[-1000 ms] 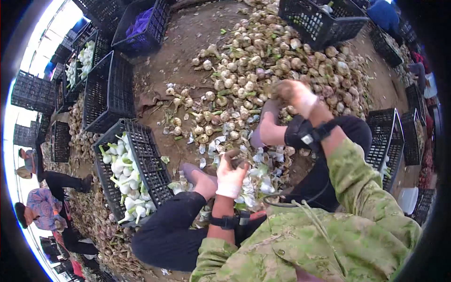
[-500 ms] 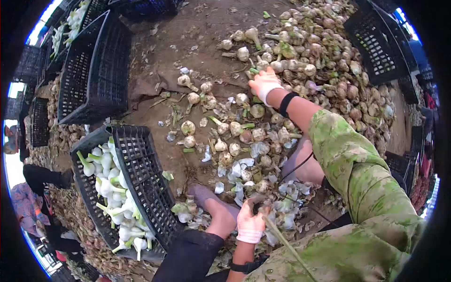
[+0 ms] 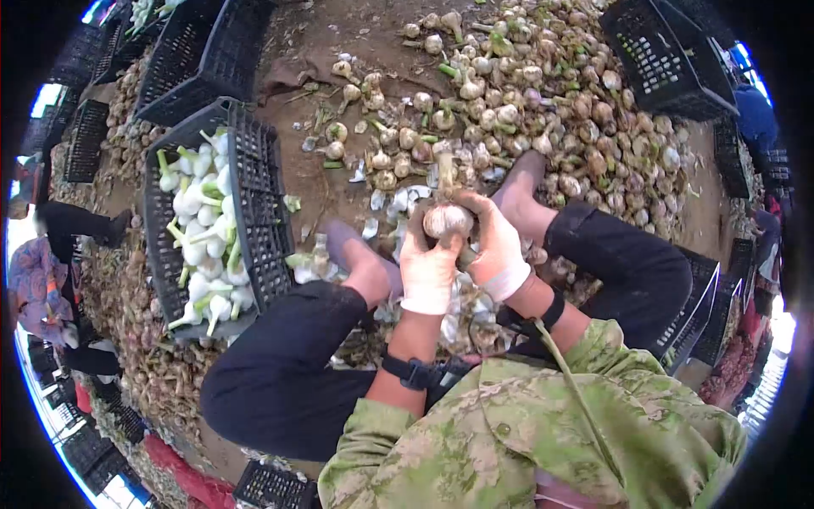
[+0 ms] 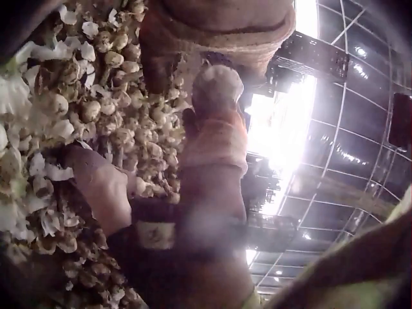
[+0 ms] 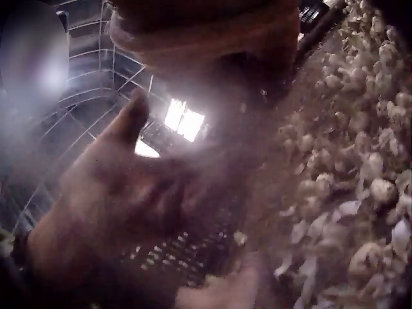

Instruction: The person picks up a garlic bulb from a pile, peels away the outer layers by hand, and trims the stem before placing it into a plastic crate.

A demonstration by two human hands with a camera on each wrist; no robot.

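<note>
Bkgd: blk crates, ppl & sheeted roof around the work area.
Head view: slatted blk crate (image 3: pixel 231 64) top L, another dk crate (image 3: pixel 653 72) top R, upright crate (image 3: pixel 87 140) far L; person in patterned top (image 3: pixel 40 288) at L edge; red material (image 3: pixel 191 471) btm L, nr small dk crate (image 3: pixel 273 488); blue shape (image 3: pixel 755 114) far R, too blurry to ID. L wrist view: dk roof sheeting (image 4: pixel 335 116) w/ thin pale bars, beside v. bright opening (image 4: pixel 283 129).

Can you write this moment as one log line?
left grip: holds garlic bulb; right grip: holds same bulb; crate: white garlic inside; loose bulbs: on ground
</note>
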